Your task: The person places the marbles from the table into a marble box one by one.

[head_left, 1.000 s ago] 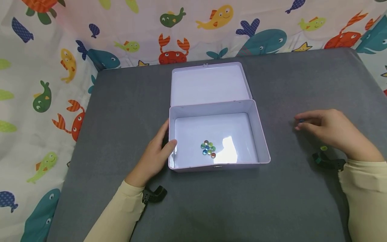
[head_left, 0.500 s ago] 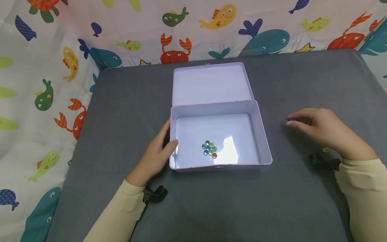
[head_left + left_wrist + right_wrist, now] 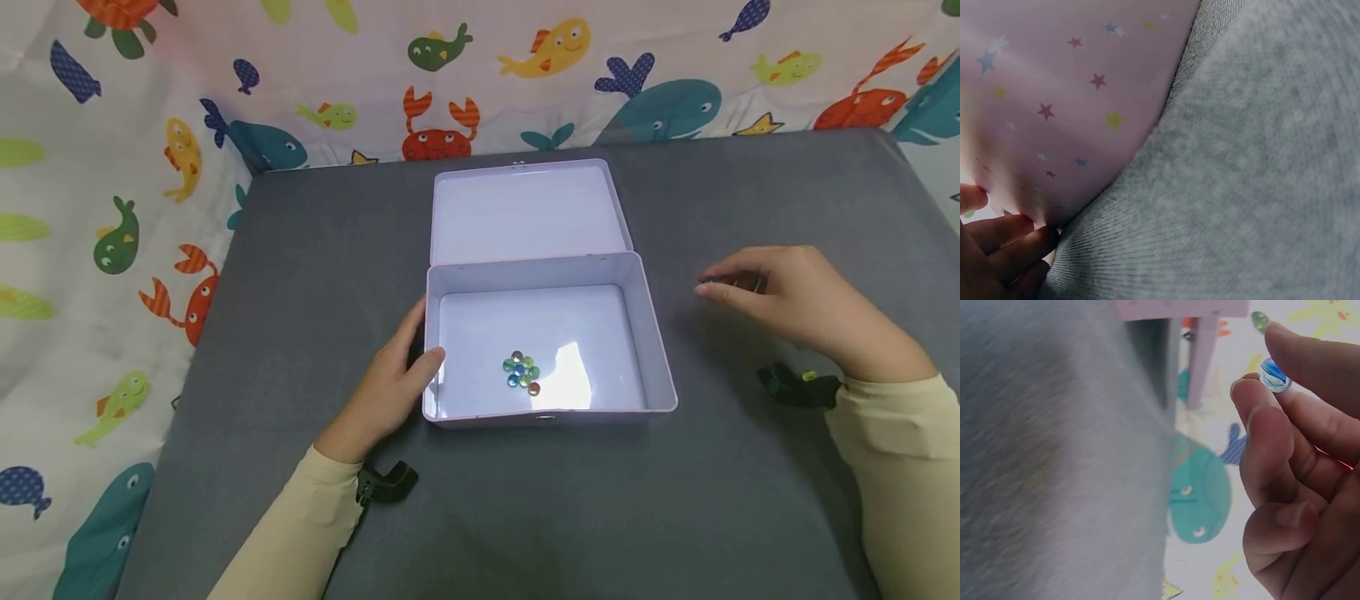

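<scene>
A pale lilac box (image 3: 656,350) stands with its lid (image 3: 532,212) folded back. Several glass marbles (image 3: 521,372), green, blue and reddish, lie clustered on its floor. My left hand (image 3: 378,387) grips the box's left wall, thumb over the rim and fingers along the outside. In the left wrist view, those fingers (image 3: 1007,240) meet the pink star-printed side. To the right of the box, my right hand (image 3: 795,296) is raised over the table. Its thumb and index finger pinch a clear marble with a blue swirl (image 3: 1274,375), seen in the right wrist view.
A yellow-green marble (image 3: 808,376) lies on the grey tabletop (image 3: 570,508) by the right wrist. Black wrist cameras sit under both sleeves. A curtain with sea animals (image 3: 360,50) hangs along the back and left edges of the table.
My right hand has moved left toward the box and up from the table, carrying the blue marble. The left hand keeps its hold on the box; the view has shifted slightly.
</scene>
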A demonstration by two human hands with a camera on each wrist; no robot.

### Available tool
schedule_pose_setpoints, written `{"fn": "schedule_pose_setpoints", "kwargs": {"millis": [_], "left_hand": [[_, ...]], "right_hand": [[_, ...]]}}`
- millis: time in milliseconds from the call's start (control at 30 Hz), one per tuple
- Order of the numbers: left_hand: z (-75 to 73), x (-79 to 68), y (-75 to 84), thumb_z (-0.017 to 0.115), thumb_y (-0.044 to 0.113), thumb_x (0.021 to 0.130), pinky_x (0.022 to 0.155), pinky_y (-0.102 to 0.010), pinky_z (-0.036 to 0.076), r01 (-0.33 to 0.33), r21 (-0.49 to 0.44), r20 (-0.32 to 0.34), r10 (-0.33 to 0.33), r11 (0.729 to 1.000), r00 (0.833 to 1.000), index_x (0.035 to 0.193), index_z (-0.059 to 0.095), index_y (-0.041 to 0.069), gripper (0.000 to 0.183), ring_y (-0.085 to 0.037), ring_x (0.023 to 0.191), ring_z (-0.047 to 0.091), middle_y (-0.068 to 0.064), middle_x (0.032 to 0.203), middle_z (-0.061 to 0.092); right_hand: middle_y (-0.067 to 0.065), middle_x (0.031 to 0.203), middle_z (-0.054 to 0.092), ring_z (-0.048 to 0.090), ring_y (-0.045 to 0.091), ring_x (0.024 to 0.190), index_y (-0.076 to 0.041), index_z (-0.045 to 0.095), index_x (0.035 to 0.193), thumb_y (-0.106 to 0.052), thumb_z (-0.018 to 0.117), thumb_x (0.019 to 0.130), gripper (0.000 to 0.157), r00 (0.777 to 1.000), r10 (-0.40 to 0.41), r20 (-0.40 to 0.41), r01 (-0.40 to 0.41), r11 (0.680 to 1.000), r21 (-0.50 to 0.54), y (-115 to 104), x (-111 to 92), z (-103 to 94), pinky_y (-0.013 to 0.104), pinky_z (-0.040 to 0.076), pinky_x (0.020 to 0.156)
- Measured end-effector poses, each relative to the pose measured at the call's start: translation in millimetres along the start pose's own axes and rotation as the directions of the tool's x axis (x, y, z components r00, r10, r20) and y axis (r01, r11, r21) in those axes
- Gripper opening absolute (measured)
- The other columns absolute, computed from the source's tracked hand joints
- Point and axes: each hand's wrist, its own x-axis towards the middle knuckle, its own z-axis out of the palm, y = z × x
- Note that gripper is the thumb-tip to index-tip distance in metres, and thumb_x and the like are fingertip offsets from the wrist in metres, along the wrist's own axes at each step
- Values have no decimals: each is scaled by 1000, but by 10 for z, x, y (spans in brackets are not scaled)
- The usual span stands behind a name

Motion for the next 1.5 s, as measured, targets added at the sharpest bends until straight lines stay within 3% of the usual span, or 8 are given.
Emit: {"fn": "schedule_pose_setpoints", "kwargs": {"millis": [367,667,1100,1500], "left_hand": [[-9,-12,13,51,39,107,125,-56,24,-1,4,-6,1,1000,1000,170,16,34,72,-20,156,27,4,173,24],[-16,-3,5,50,41,107,125,-56,26,-9,12,-2,9,1000,1000,169,16,36,72,-19,157,27,6,173,24],[-10,15,-19,51,39,106,124,-57,27,-32,12,2,32,999,999,170,16,34,73,-21,156,29,4,172,25],[-15,9,-27,51,39,107,124,-58,27,-43,12,1,43,999,999,170,15,35,72,-21,157,27,4,173,24]], "right_hand": [[4,94,76,56,16,72,-10,82,107,-23,82,94,18,998,-54,-17,54,998,14,-305,219,-45,20,46,59],[6,98,77,57,19,75,-11,82,109,-29,77,98,22,999,-43,-6,43,998,42,-476,312,-91,20,47,61],[4,90,75,54,18,71,-10,82,108,-24,80,95,20,994,-107,2,107,992,65,-674,500,-62,22,42,58],[2,87,73,56,19,74,-11,82,105,-26,77,98,17,986,-162,33,157,981,112,-1015,729,-6,25,45,60]]}}
